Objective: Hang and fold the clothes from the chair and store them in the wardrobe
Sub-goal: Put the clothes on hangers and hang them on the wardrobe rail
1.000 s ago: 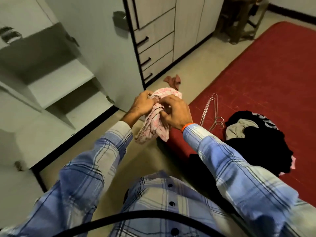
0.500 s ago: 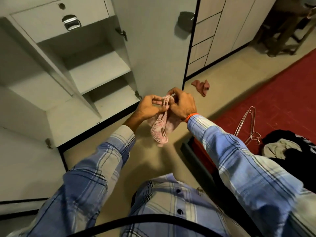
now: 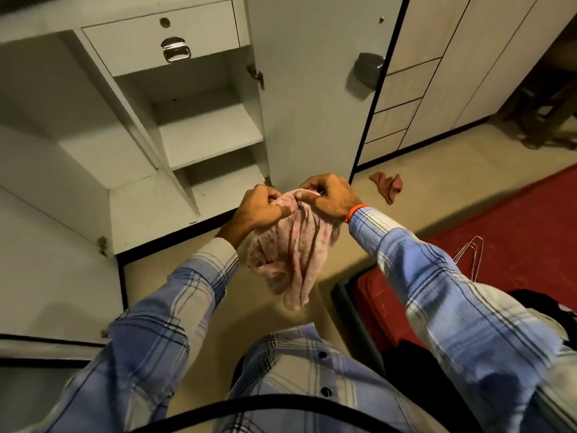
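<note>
Both grips, left hand and right hand, pinch the bunched pink patterned cloth garment at its top; it hangs below them.

beige floor, crumpled reddish cloth, red mat

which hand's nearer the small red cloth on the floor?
Right. The right hand, gripping the pink garment, sits just left of the red cloth; the left hand grips the garment farther left.
</note>
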Motion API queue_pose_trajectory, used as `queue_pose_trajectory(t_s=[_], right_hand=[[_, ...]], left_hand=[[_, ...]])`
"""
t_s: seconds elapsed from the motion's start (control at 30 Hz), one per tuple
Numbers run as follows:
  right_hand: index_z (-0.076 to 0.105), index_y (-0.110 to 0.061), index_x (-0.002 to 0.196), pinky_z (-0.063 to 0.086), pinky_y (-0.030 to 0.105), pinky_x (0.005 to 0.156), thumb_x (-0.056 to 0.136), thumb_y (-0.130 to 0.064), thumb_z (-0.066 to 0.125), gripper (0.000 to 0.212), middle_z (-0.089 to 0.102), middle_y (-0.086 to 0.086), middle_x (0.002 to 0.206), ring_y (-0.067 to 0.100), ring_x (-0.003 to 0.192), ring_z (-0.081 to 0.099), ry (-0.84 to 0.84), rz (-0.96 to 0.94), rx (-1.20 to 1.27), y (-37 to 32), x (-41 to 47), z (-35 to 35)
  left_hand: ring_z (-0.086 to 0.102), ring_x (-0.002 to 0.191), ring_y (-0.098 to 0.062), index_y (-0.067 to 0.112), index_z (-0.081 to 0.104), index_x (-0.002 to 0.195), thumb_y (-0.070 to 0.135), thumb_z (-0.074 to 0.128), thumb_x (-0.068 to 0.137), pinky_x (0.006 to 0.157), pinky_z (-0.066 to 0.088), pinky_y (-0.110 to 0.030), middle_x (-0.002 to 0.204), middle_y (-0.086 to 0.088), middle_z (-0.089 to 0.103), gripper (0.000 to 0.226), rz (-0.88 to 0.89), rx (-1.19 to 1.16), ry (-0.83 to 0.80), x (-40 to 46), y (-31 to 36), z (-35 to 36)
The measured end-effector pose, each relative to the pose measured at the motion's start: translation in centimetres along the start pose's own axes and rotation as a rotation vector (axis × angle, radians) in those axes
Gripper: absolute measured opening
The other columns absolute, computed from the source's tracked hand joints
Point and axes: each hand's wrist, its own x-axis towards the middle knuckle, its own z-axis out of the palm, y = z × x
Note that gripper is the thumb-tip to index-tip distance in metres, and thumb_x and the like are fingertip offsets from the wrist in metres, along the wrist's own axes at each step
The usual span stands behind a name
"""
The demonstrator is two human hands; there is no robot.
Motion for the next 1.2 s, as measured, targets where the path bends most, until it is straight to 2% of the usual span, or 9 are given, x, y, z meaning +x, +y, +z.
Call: queue_pose_trajectory(t_s=[0.17,0.37,0.47,0.57,0.67,0.83,0.97,1.07,1.2], right_hand=[[0.075,-0.024,0.098,0.050,0.027,0.082,0.072,-0.039,0.083,0.031,0.068,-0.011,0.083,0.015,0.085,0.065,-0.136,-0.023,0.011,1.2,-0.3,-1.5],[0.077,-0.025,0.096,0.055,0.035,0.086,0.078,-0.028,0.079,0.018,0.073,-0.009,0.084,0.014,0.086,0.069,-0.100,-0.042,-0.011,2.4,0.6,-2.6],[0.077,-0.031,0.095,0.054,0.035,0.086,0.078,-0.036,0.076,0.018,0.075,-0.008,0.087,0.016,0.092,0.069,-0.045,-0.011,-0.065,3.1,1.1,-3.5],[0.074,-0.039,0.097,0.053,0.036,0.089,0.074,-0.048,0.075,0.025,0.075,-0.007,0.092,0.020,0.098,0.067,-0.011,0.051,-0.133,4.3,1.4,-4.0],[0.069,-0.048,0.097,0.052,0.037,0.090,0.061,-0.068,0.067,0.042,0.073,-0.002,0.096,0.022,0.099,0.065,0.008,0.088,-0.160,5.6,1.6,-3.9],[0.073,-0.033,0.101,0.053,0.036,0.087,0.075,-0.034,0.073,0.026,0.073,0.007,0.098,0.030,0.098,0.065,0.004,0.083,-0.252,6.1,1.2,-3.9],[0.073,-0.025,0.101,0.051,0.034,0.082,0.081,-0.020,0.064,0.023,0.072,0.009,0.099,0.032,0.097,0.064,0.052,0.030,-0.300,6.4,0.8,-4.4],[0.074,-0.022,0.101,0.050,0.035,0.083,0.080,-0.016,0.061,0.025,0.070,0.011,0.103,0.034,0.099,0.064,0.110,0.015,-0.307,6.4,0.5,-4.5],[0.073,-0.028,0.102,0.051,0.037,0.081,0.078,-0.019,0.060,0.028,0.071,0.006,0.103,0.033,0.098,0.064,0.176,0.071,-0.305,6.2,0.2,-4.3]], left_hand=[[0.062,0.086,-0.015,0.017,0.073,0.103,0.045,0.076,0.077,0.068,0.045,-0.023,0.097,0.000,0.069,0.038,-0.001,0.023,-0.005,0.6,0.4,0.4],[0.059,0.087,-0.020,0.026,0.067,0.094,0.054,0.073,0.075,0.072,0.044,-0.030,0.100,0.000,0.066,0.035,0.007,0.313,-0.126,0.5,0.2,-0.2],[0.056,0.084,-0.023,0.027,0.063,0.088,0.051,0.069,0.081,0.069,0.040,-0.029,0.098,-0.006,0.068,0.025,-0.005,0.431,-0.127,0.5,-0.6,-0.9],[0.059,0.097,-0.027,0.023,0.070,0.107,0.053,0.063,0.085,0.085,0.047,-0.037,0.110,-0.008,0.069,0.039,-0.031,0.566,-0.013,0.4,-1.4,-1.9],[0.058,0.106,-0.029,0.023,0.068,0.116,0.056,0.061,0.086,0.095,0.040,-0.040,0.115,-0.007,0.068,0.045,-0.028,0.656,0.094,0.3,-1.4,-2.9],[0.059,0.104,-0.029,0.023,0.068,0.116,0.047,0.064,0.087,0.097,0.039,-0.039,0.112,-0.009,0.069,0.038,-0.027,0.701,0.237,0.2,-0.6,-4.1],[0.063,0.098,-0.029,0.024,0.072,0.110,0.044,0.070,0.084,0.093,0.045,-0.039,0.106,-0.008,0.071,0.033,-0.036,0.795,0.263,-0.2,-0.4,-5.1],[0.064,0.092,-0.029,0.023,0.073,0.110,0.040,0.071,0.083,0.085,0.051,-0.037,0.103,-0.007,0.072,0.032,-0.074,0.739,0.286,-0.4,-0.8,-5.5],[0.063,0.086,-0.025,0.020,0.075,0.100,0.047,0.080,0.074,0.073,0.050,-0.032,0.095,-0.005,0.072,0.038,-0.141,0.362,0.354,-0.5,-1.7,-5.5]])
